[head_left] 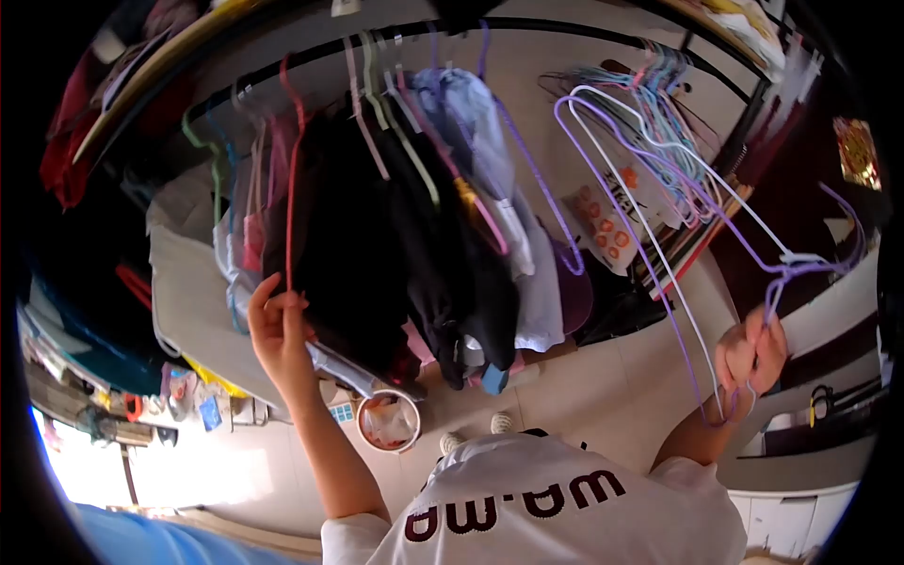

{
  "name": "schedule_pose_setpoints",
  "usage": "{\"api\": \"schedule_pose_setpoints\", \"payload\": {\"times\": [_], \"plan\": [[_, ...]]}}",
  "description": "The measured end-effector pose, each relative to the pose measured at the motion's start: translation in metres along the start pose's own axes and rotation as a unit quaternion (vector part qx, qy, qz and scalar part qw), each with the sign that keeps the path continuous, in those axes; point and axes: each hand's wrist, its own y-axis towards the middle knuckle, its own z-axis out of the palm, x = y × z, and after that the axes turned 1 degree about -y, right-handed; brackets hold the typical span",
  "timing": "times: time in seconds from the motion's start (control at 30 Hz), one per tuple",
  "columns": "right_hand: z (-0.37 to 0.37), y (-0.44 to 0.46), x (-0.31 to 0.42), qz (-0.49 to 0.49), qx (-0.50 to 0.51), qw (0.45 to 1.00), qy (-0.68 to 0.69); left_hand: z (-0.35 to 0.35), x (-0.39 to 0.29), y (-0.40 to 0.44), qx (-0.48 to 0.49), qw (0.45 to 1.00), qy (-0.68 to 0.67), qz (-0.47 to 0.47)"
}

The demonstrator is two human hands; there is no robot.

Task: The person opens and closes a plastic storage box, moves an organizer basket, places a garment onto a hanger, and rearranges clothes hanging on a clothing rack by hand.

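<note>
My right hand point(750, 358) is closed around a purple hanger point(650, 254) and a white hanger point(680, 303), which are held together at the right with no clothing on them. On the left, my left hand point(282, 320) pinches the lower end of a red hanger point(291, 188), beside a black garment point(344, 254). That hanger's hook is on the black rail point(565, 31). Farther along hang more black clothes point(433, 254) and a light blue shirt point(476, 113), and another purple hanger point(537, 165) hangs next to the shirt.
Several bare hangers point(673, 104) are bunched on the rail's right part. A printed white bag point(607, 221) sits below them. On the tiled floor stands a round bin point(389, 421) with a liner. Low at the right is a white cabinet point(782, 523); blue bedding point(160, 539) lies at lower left.
</note>
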Motion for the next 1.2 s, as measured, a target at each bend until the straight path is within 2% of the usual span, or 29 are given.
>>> {"api": "schedule_pose_setpoints", "payload": {"times": [0.03, 0.1, 0.17, 0.3, 0.43, 0.53, 0.67, 0.83, 0.9, 1.0, 1.07, 1.1, 1.13, 1.17, 1.2], "plan": [[0.002, -0.001, 0.000, -0.006, -0.012, 1.000, -0.008, 0.000, 0.002, 0.000, 0.004, 1.000, 0.003, 0.010], [0.006, 0.003, -0.005, 0.076, -0.195, 0.974, -0.083, 0.002, 0.002, -0.004, 0.007, 1.000, 0.013, 0.005], [0.011, 0.032, -0.016, 0.150, -0.236, 0.950, -0.136, 0.001, 0.006, -0.007, 0.022, 0.999, 0.023, 0.007], [-0.019, 0.092, -0.049, 0.165, -0.158, 0.961, -0.155, 0.008, -0.001, -0.016, 0.021, 0.999, 0.032, -0.022], [-0.050, 0.164, -0.071, 0.152, -0.144, 0.963, -0.171, -0.002, 0.003, -0.024, 0.042, 0.998, 0.035, -0.029], [-0.078, 0.203, -0.088, 0.138, -0.138, 0.965, -0.175, -0.008, 0.001, -0.032, -0.014, 0.997, 0.071, -0.009], [-0.098, 0.216, -0.102, 0.196, -0.155, 0.955, -0.160, -0.030, 0.001, -0.041, -0.038, 0.994, 0.098, -0.011], [-0.107, 0.193, -0.103, 0.191, -0.186, 0.937, -0.227, -0.064, 0.007, -0.054, -0.073, 0.990, 0.117, -0.020], [-0.103, 0.183, -0.101, 0.123, -0.175, 0.866, -0.452, -0.073, 0.009, -0.057, -0.095, 0.986, 0.137, -0.031], [-0.110, 0.178, -0.099, 0.169, -0.192, 0.833, -0.490, -0.077, 0.017, -0.058, -0.092, 0.988, 0.114, -0.038], [-0.117, 0.177, -0.096, 0.159, -0.209, 0.816, -0.515, -0.080, 0.019, -0.057, -0.080, 0.991, 0.095, -0.041], [-0.116, 0.179, -0.087, 0.210, -0.197, 0.758, -0.585, -0.077, 0.020, -0.055, -0.078, 0.992, 0.092, -0.044], [-0.143, 0.176, -0.098, 0.106, -0.178, 0.736, -0.644, -0.075, 0.020, -0.052, -0.070, 0.993, 0.087, -0.034], [-0.167, 0.174, -0.105, 0.038, -0.148, 0.763, -0.628, -0.074, 0.019, -0.050, -0.060, 0.995, 0.080, -0.023], [-0.175, 0.174, -0.103, -0.002, -0.128, 0.685, -0.718, -0.072, 0.016, -0.048, -0.061, 0.995, 0.080, -0.024]]}}
